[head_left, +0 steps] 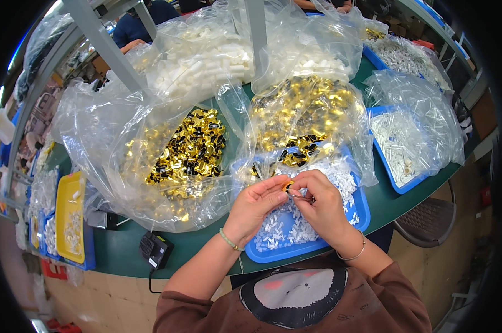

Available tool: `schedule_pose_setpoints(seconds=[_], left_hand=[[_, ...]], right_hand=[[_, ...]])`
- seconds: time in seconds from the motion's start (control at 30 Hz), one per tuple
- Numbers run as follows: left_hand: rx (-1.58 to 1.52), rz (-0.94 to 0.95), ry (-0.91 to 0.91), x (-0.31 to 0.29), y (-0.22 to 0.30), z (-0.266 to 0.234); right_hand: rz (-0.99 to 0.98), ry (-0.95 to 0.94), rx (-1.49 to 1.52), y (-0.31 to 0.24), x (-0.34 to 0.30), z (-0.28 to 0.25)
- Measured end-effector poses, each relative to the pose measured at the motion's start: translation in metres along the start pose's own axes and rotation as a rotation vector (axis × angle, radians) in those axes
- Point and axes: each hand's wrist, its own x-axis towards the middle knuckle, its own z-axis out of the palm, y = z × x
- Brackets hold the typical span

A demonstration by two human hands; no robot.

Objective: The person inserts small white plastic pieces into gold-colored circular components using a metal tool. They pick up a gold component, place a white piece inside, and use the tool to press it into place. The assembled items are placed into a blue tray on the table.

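Note:
Both my hands meet over a blue tray (363, 213) at the table's front edge. A small gold-and-black part (287, 187) is pinched between the fingertips of my left hand (252, 206). My right hand (324, 206) closes around a thin, dark metal tool, perhaps tweezers (301, 196), with its tip against that part. Loose small white and clear pieces (270, 230) fill the tray below. Behind my fingers, similar gold-and-black parts (301, 151) spill from a clear plastic bag (362, 150). My fingers hide much of the part and the tool's tip.
At left, another open bag holds a heap of gold-and-black parts (198, 144). Bags of white cylinders (206, 72) stand behind. A blue tray of clear pieces (398, 144) lies right, a yellow tray (69, 222) far left. A black boxy device (155, 250) sits near the front edge.

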Motion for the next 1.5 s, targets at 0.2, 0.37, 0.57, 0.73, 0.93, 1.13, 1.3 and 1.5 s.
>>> schedule_pose_setpoints(seconds=[0.2, 0.37, 0.57, 0.73, 0.93, 1.13, 1.3, 1.5], left_hand=[[-0.007, -0.006, -0.02, 0.001, 0.0, -0.001], [-0.039, -0.021, 0.037, -0.001, 0.002, 0.003], [-0.025, 0.008, -0.011, 0.001, 0.0, 0.001], [0.044, 0.038, -0.024, 0.001, -0.002, 0.001], [0.092, 0.014, 0.006, -0.002, -0.001, 0.004], [0.082, 0.017, 0.07, -0.002, -0.003, 0.0], [0.128, 0.052, 0.068, -0.001, -0.006, -0.001], [0.227, 0.149, 0.049, -0.001, -0.012, -0.003]], right_hand=[[0.059, 0.006, 0.034, -0.001, -0.001, 0.001], [0.09, 0.008, 0.086, 0.003, -0.002, 0.001], [0.084, 0.035, 0.09, 0.0, -0.002, 0.004], [0.09, 0.038, 0.049, 0.001, -0.002, 0.004], [0.117, 0.038, 0.078, 0.001, -0.004, 0.003], [0.151, -0.059, 0.122, 0.0, -0.004, -0.002], [0.051, -0.048, 0.103, 0.002, -0.004, -0.001], [0.008, -0.112, 0.096, 0.003, -0.007, 0.0]])
